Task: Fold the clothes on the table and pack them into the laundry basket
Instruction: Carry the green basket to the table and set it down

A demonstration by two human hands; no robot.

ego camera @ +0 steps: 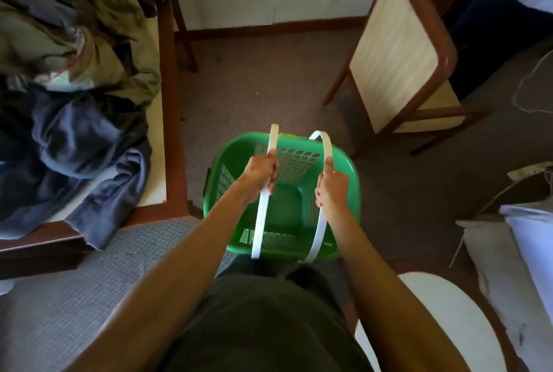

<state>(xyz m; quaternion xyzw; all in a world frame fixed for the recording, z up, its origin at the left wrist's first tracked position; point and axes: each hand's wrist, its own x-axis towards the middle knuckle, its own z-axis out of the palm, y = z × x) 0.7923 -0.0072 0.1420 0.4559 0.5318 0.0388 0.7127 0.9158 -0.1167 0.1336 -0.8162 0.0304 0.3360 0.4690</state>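
Green laundry basket (344,168) empty, over the carpet just right of the table (170,102); unfolded clothes (74,138) heaped on the table. Judgement: positioning step; set it down level, beside the table edge, handles dropped outward. Left hand (258,175) fisted round left white handle (263,213), right hand (332,189) clamped on right white handle (324,144); both forearms extended forward and down

No lettering, label, brand or number reads anywhere in this view; a small yellow patch sits on the far rim of the green laundry basket (347,162) (too blurred to tell whether it carries print); the heaped clothes (74,96) on the table (169,102) show no legible tags.
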